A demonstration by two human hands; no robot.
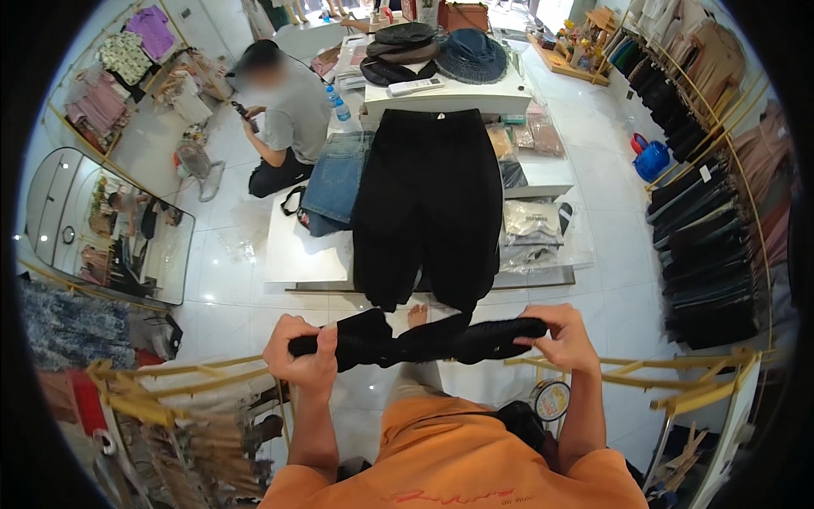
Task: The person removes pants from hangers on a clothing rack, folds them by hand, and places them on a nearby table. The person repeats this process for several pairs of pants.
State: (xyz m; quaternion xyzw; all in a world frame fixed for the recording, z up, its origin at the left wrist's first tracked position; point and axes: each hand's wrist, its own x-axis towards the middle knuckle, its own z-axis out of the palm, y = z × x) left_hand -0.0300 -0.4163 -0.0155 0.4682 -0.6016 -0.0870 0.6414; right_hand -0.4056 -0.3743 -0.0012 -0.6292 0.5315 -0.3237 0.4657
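My left hand grips one end of a black garment, thumb on top. The other end is pinched in my right hand. Between them the bunched cloth is pulled out sideways in front of my waist. Just beyond lies a pair of black trousers, spread flat with the waistband away from me and the lower legs hanging over the near edge of a white display table. The trouser hems meet the held cloth in view; I cannot tell whether they touch.
Blue denim jeans lie left of the trousers, bagged clothes right. Behind are dark caps and a denim bucket hat. A person sits at the left, holding something. Gold racks stand on both sides.
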